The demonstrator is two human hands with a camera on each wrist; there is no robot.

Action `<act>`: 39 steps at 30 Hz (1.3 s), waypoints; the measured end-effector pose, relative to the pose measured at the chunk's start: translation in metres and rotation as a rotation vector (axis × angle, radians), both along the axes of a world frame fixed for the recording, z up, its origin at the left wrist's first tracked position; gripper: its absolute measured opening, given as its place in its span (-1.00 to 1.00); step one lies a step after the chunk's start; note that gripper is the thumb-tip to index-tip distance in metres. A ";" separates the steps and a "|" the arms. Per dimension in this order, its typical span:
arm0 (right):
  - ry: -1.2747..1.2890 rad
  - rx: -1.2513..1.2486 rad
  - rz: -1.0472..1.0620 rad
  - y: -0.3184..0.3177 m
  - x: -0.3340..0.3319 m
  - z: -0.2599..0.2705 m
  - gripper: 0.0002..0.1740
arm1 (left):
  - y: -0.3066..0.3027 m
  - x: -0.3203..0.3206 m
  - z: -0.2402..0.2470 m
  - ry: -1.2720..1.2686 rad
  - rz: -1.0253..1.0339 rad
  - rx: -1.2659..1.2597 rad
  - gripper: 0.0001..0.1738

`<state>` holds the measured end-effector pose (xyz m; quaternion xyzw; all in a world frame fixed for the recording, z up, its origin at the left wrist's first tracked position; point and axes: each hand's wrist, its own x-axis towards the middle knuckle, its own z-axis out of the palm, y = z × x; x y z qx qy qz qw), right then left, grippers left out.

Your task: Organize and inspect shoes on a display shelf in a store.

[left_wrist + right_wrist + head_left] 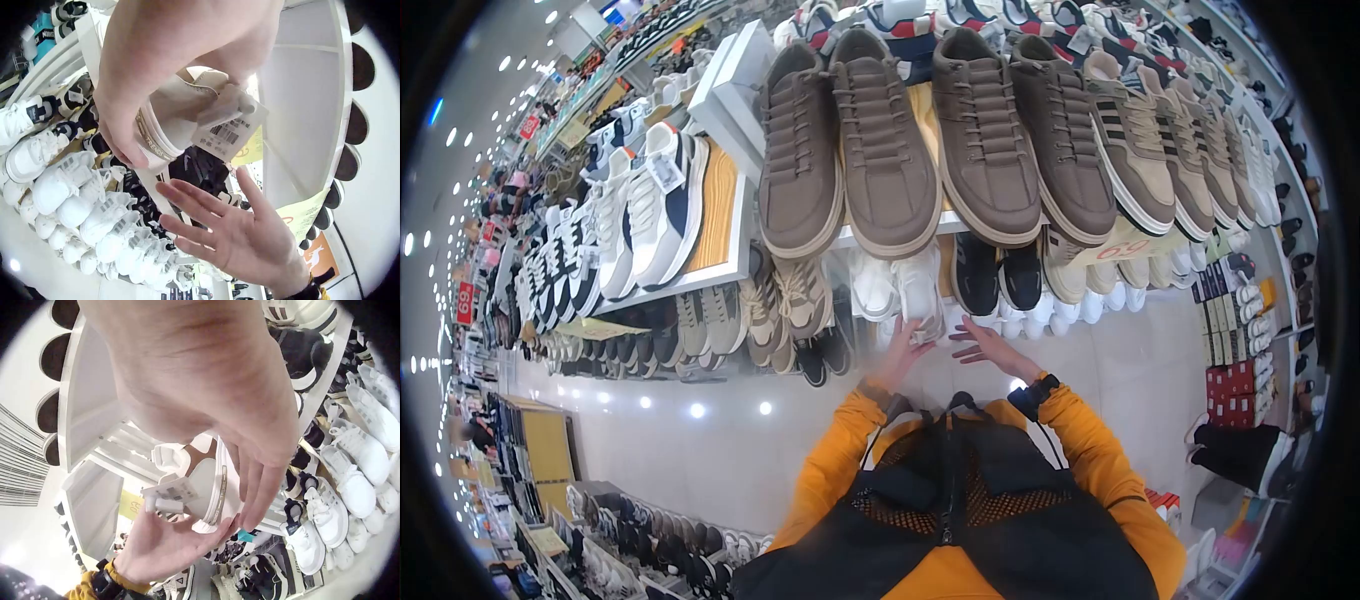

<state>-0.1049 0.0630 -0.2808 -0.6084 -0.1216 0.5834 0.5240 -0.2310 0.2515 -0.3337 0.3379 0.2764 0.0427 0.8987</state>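
Below the upper shelf edge in the head view, my left hand (903, 355) holds a white shoe (919, 290). Seen from the left wrist, its fingers wrap the side of the shoe (169, 115), which has a metallic lettered strip along the sole. From the shoe hangs a white barcode tag (220, 139). My right hand (988, 347) is beside it, palm turned toward the shoe with fingers extended and spread. In the right wrist view, the right hand's fingers (253, 487) overlap the shoe's sole edge, and the left hand (165, 540) is beneath the shoe.
Large brown lace-up shoes (890, 150) stand on the shelf above my hands. Black shoes (997, 275) sit on the lower shelf close to the right hand. Rows of white sneakers (94, 212) line the rack beside them. Stacked shoe boxes (1230, 390) stand at right.
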 end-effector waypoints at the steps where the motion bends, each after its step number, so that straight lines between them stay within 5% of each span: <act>1: 0.000 0.000 0.000 -0.001 -0.002 -0.002 -0.10 | 0.004 0.001 -0.010 0.000 0.000 0.000 -0.35; 8: -0.013 -0.018 -0.099 -0.031 0.006 -0.006 -0.14 | 0.002 0.040 -0.039 0.088 -0.055 0.184 -0.29; 10: -0.035 -0.025 -0.104 -0.032 0.005 -0.006 -0.10 | 0.019 0.043 -0.095 -0.174 -0.264 0.979 -0.50; 11: -0.036 -0.027 -0.105 -0.031 0.004 -0.007 -0.10 | 0.017 0.047 -0.087 -0.175 -0.265 0.977 -0.50; 13: -0.037 -0.043 -0.065 -0.031 0.002 -0.010 -0.12 | 0.010 0.056 -0.058 0.007 -0.092 0.318 -0.39; 14: -0.036 -0.047 -0.050 -0.028 0.001 -0.012 -0.12 | 0.012 0.051 -0.055 0.010 -0.078 0.314 -0.39; 16: -0.028 -0.045 -0.044 -0.023 0.000 -0.017 -0.15 | 0.018 0.042 -0.048 -0.233 -0.376 0.970 -0.32; 17: -0.026 -0.044 -0.021 -0.016 0.000 -0.019 -0.15 | 0.019 0.035 -0.040 -0.220 -0.356 0.972 -0.32; 19: -0.040 -0.046 -0.010 -0.011 -0.001 -0.019 -0.18 | 0.016 0.031 -0.024 -0.038 -0.277 0.269 -0.31; 22: -0.061 -0.058 0.017 0.002 -0.002 -0.028 -0.26 | 0.025 -0.007 -0.054 -0.102 -0.211 0.060 -0.37; 25: -0.040 -0.057 0.180 0.025 -0.010 -0.039 -0.22 | 0.037 -0.075 -0.069 0.035 -0.188 0.183 -0.43; 29: -0.028 -0.052 0.279 0.064 -0.023 -0.049 -0.15 | 0.059 -0.086 -0.086 0.021 0.023 0.281 -0.42; 30: -0.017 -0.064 0.205 0.078 -0.027 -0.053 -0.13 | 0.069 -0.078 -0.075 0.169 0.109 0.100 -0.43; 34: 0.046 -0.058 0.102 0.122 -0.036 -0.072 -0.10 | 0.084 -0.050 -0.022 0.091 0.177 0.131 -0.54; 36: 0.084 -0.026 0.059 0.132 -0.035 -0.075 -0.07 | 0.088 -0.049 -0.036 0.112 0.143 0.140 -0.56; 39: 0.167 0.044 -0.005 0.142 -0.033 -0.064 -0.32 | 0.088 -0.038 -0.032 0.172 0.081 0.192 -0.56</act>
